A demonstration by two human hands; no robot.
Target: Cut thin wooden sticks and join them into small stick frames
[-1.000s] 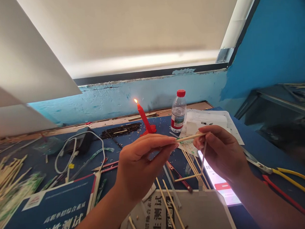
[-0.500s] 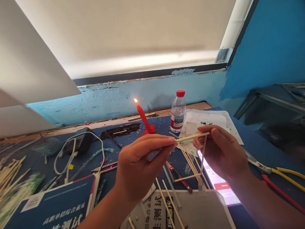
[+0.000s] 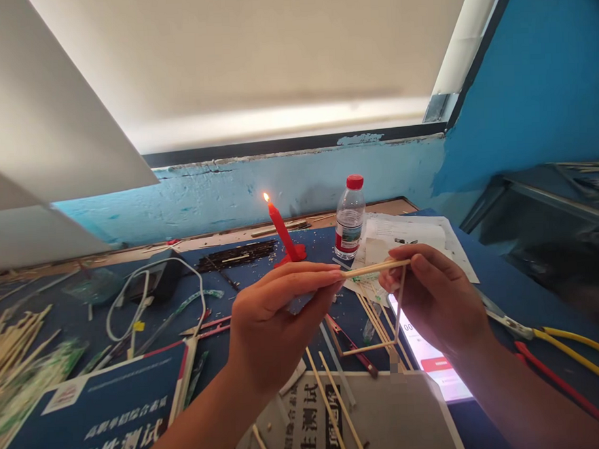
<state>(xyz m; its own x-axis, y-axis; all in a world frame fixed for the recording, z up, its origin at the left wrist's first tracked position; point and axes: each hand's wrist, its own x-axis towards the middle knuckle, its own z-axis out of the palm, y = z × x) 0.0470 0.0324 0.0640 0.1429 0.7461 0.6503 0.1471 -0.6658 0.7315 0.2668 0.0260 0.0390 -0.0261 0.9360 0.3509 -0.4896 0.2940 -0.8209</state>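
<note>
Above the desk, several thin wooden sticks [image 3: 374, 269] are joined into a small four-sided frame, which hangs between my hands. My left hand [image 3: 278, 317] pinches the left end of its top edge between thumb and straight fingers. At the right corner, the thumb and curled fingers of my right hand [image 3: 439, 298] close on the same edge. Two sticks seem to lie side by side along that top edge. My left fingers partly hide the frame's left side. Behind my left hand, a lit red candle [image 3: 283, 233] leans slightly on the desk.
A red-capped water bottle [image 3: 350, 219] stands by papers [image 3: 440, 236]. Below my hands lie a lit phone [image 3: 445, 370], loose sticks [image 3: 335, 406] and a grey booklet [image 3: 409, 417]. Yellow-handled pliers [image 3: 574, 352] are at right; a blue book [image 3: 114, 401] and a white cable [image 3: 116, 303] at left.
My left fingertips have shifted very slightly left along the top stick, showing a little more of it. My right hand and the frame stay nearly still.
</note>
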